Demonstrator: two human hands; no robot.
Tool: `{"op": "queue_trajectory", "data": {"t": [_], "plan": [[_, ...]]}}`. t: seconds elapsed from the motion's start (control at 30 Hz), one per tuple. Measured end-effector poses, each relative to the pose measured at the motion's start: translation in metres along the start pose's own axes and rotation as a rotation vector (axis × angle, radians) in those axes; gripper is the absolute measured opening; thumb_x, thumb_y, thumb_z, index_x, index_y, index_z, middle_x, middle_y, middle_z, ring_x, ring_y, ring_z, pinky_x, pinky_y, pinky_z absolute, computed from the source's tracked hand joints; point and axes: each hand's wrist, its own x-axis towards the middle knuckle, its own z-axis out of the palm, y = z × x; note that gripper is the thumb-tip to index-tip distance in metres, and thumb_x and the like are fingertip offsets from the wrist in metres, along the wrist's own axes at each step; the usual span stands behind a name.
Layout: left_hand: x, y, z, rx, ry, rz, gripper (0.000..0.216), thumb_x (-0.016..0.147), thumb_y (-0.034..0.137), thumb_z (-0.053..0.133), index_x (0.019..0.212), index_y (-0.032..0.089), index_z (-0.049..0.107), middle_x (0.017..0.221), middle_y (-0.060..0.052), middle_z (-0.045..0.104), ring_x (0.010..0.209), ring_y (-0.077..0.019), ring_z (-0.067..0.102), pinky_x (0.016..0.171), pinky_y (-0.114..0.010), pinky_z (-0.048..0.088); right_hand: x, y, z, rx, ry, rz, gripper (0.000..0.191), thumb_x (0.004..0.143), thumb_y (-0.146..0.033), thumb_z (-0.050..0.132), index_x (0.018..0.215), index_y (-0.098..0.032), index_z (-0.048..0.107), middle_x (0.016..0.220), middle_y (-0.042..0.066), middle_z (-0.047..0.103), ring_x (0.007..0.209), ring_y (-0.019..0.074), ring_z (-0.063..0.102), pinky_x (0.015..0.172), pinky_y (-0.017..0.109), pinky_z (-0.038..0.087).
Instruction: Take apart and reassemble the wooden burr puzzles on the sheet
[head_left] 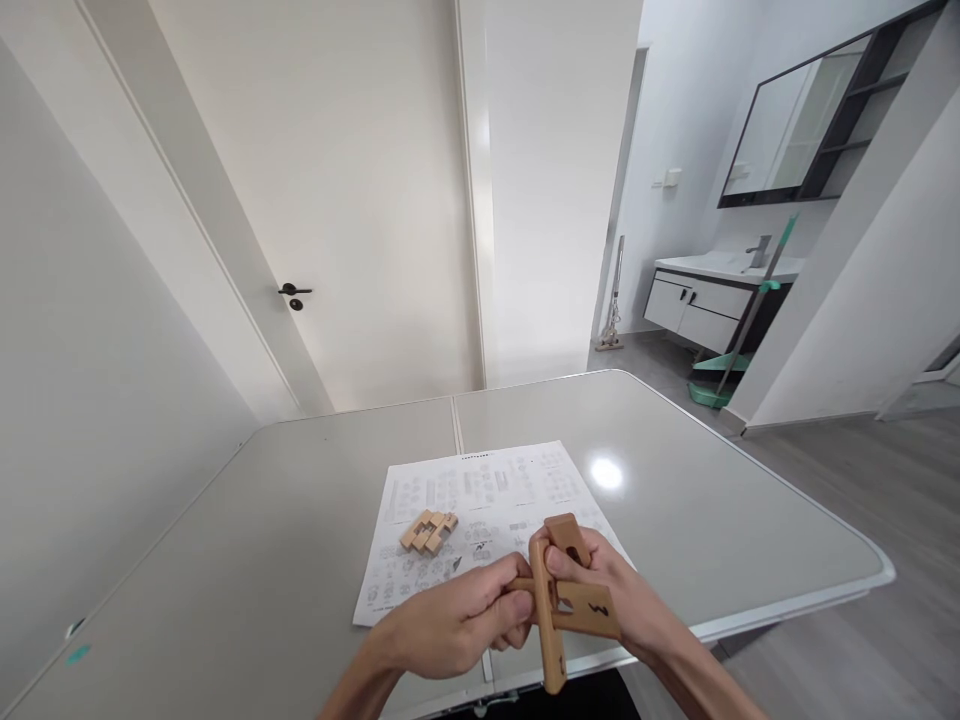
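Between my hands, above the front edge of the table, are several interlocking wooden puzzle pieces (550, 630). One long rounded bar stands upright, and a flat piece (589, 610) marked with a dark "3" crosses it on the right. My left hand (469, 615) is closed, its thumb and fingers pinching the end of a piece that meets the bar from the left. My right hand (604, 575) wraps the pieces from behind and the right, its thumb on the bar and a block rising above. My fingers partly hide how the pieces join.
A printed instruction sheet (517, 480) lies on the grey folding table (300, 520). On its left part rests a small assembled wooden block puzzle (429, 532). A closed door (360, 200) stands behind; a washbasin cabinet (705, 300) and broom (757, 295) are at the right.
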Motion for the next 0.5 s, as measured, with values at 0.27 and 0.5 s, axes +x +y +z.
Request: {"op": "queue_trajectory", "data": {"t": [0.27, 0.5], "plan": [[0.006, -0.004, 0.002, -0.187, -0.076, 0.041, 0.046, 0.095, 0.069, 0.050, 0.101, 0.025, 0.036, 0.083, 0.005, 0.044, 0.069, -0.0115, 0.041, 0.066, -0.027, 0.037, -0.002, 0.002, 0.000, 0.014, -0.028, -0.013, 0.045, 0.089, -0.061, 0.070, 0.078, -0.019, 0.056, 0.072, -0.004, 0.045, 0.065, 0.0124, 0.040, 0.064, 0.026, 0.033], [0.007, -0.013, 0.002, -0.289, -0.050, 0.154, 0.038, 0.101, 0.059, 0.049, 0.096, 0.025, 0.034, 0.073, 0.009, 0.035, 0.062, -0.0102, 0.027, 0.060, -0.027, 0.024, -0.005, -0.001, -0.011, -0.060, 0.115, 0.003, 0.047, 0.100, -0.067, 0.045, 0.103, -0.023, 0.061, 0.073, -0.005, 0.036, 0.063, 0.0121, 0.029, 0.059, 0.025, 0.026]]}}
